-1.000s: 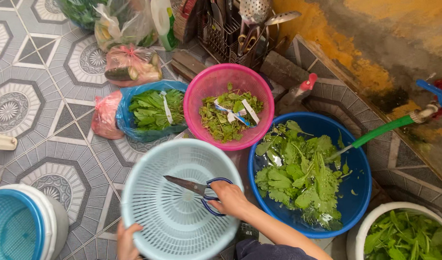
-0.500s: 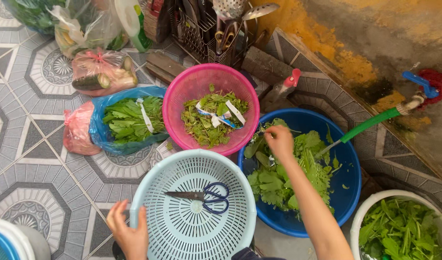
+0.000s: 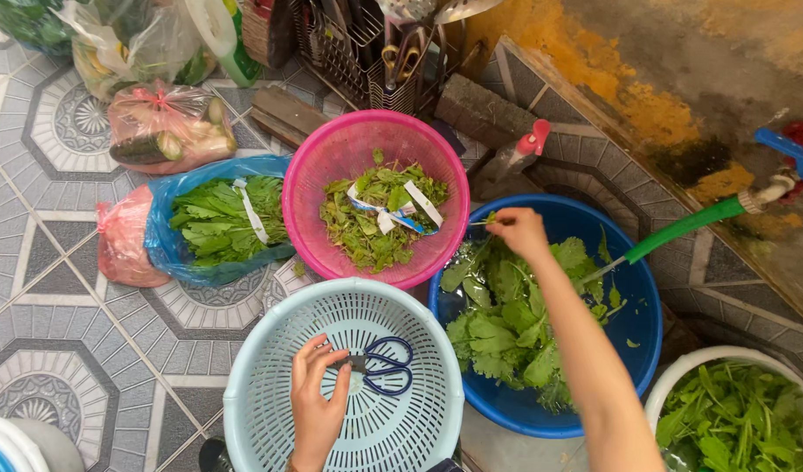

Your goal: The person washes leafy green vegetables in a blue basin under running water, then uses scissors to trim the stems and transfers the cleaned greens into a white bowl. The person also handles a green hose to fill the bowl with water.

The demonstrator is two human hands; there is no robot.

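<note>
My left hand [image 3: 318,406] rests inside the pale blue colander [image 3: 270,350], and I take that colander as my landmark for everything here. The scissors [image 3: 380,367] lie flat on its perforated floor, a little right of its middle. Their long axis runs roughly level across the colander: the dark blue finger loops point toward its right wall, the blades toward my left hand, where my fingers cover them. My left fingers are curled onto that blade end, touching it, though I cannot tell whether they have truly closed around it.

My right hand [image 3: 519,232] is well off to the upper right of the colander, over the blue basin [image 3: 637,332] of leafy greens [image 3: 506,332]. Its fingertips are pinched together on a thin green stem.

So the scissors lie right at my left hand and well apart from my right, with the handles turned away from the hand that touches them.

Beyond the colander's far rim sits the pink basket [image 3: 332,166] of trimmings, touching the basin.
</note>
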